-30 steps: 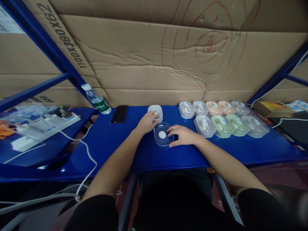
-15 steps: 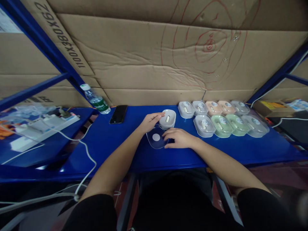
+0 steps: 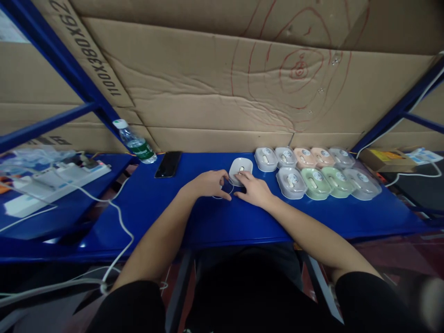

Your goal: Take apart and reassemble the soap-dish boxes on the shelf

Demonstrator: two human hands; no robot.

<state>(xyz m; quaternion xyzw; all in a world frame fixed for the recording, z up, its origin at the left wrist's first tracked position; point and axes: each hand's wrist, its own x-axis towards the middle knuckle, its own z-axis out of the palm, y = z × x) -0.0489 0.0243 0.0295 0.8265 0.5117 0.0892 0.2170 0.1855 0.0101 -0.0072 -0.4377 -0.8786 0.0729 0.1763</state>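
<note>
A light grey soap box base (image 3: 237, 163) with a small pale insert lies on the blue table. My right hand (image 3: 255, 189) is at its near right side, fingertips resting over the base and thumb spread apart in front of it. Left of the base, my left hand (image 3: 210, 183) curls its fingers and thumb around a clear lid (image 3: 229, 190). Most of that lid is hidden by the hand; only its thin curved edge shows beside the near left of the base.
Several lidded boxes in grey, peach and green (image 3: 315, 182) stand in two rows at right. A phone (image 3: 168, 164) and a water bottle (image 3: 140, 147) are at left. A power strip (image 3: 57, 187) with white cables lies further left; cardboard (image 3: 194, 83) walls the back.
The clear lid, flat on the table before, is now gathered in my left hand, which came nearer. My right hand moved off the lid up to the grey base.
</note>
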